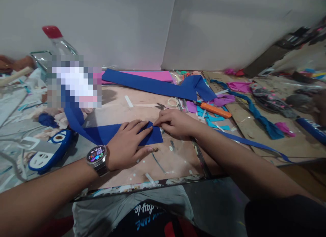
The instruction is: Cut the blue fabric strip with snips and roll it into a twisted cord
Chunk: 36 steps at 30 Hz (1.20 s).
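Note:
A blue strip of fabric or felt [103, 131] lies on the worktable [175, 162], its left part curving up and away. My left hand [128, 140], with a smartwatch [96, 157] on the wrist, presses on the strip with fingers stretched and spread. Close to its fingertips, my right hand [174, 123] is closed in a pinch at the strip's upper edge near the right end; the exact grip is partly hidden. Just beyond the right hand are scissors tips [161, 106], a roll of tape [173, 102] and an orange utility knife [215, 110].
A longer blue piece [150, 86] lies over pink material [158, 76] by the wall. A blue and white power strip [52, 150] with a cable sits at left among scraps. Teal twisted cloth [254, 109] rests on cardboard [241, 126] at right, with another person's blurred hand [319, 103] beyond.

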Tool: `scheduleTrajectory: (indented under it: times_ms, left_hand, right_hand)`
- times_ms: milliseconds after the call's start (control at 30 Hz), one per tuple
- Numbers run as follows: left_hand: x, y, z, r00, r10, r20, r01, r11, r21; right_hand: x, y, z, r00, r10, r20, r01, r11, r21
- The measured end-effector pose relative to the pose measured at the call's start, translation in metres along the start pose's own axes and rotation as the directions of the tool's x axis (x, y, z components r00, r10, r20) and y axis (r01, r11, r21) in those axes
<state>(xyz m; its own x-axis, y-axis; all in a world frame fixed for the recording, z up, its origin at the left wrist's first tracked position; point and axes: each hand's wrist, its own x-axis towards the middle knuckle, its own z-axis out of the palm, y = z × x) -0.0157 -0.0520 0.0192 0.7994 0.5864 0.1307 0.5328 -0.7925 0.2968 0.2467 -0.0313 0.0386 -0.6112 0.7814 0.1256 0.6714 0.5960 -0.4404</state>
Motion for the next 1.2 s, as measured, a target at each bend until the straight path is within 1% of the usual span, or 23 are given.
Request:
scheduleTrajectory:
  times_ms: [233, 367, 667, 900, 1200]
  left_hand:
    - [0.0, 0.002, -0.001, 1.0, -0.006, -0.003, 0.006, 1.0, 0.019]
    - [0.0, 0.002, -0.001, 1.0, 0.002, 0.001, -0.002, 0.999, 0.046]
    - [0.001, 0.002, 0.0, 1.0, -0.009, 0.003, 0.009, 0.999, 0.047]
    - [0.0, 0.002, -0.002, 1.0, -0.011, 0.001, 0.011, 0.999, 0.035]
    - [-0.001, 0.0, 0.0, 1.0, -0.006, 0.008, 0.005, 1.0, 0.03]
  right_hand:
    - [-0.001, -0.004, 0.002, 0.998, 0.051, 0.019, -0.051, 0.998, -0.021]
    - [-0.001, -0.004, 0.005, 0.998, 0.062, 0.028, -0.061, 0.998, -0.036]
    - [0.0, -0.003, 0.008, 0.998, 0.059, 0.038, -0.058, 0.998, -0.035]
    - [0.0, 0.003, 0.006, 0.999, 0.052, -0.013, -0.053, 0.998, -0.04]
    - [0.001, 0.009, 0.004, 1.0, 0.018, -0.025, -0.019, 0.999, -0.042]
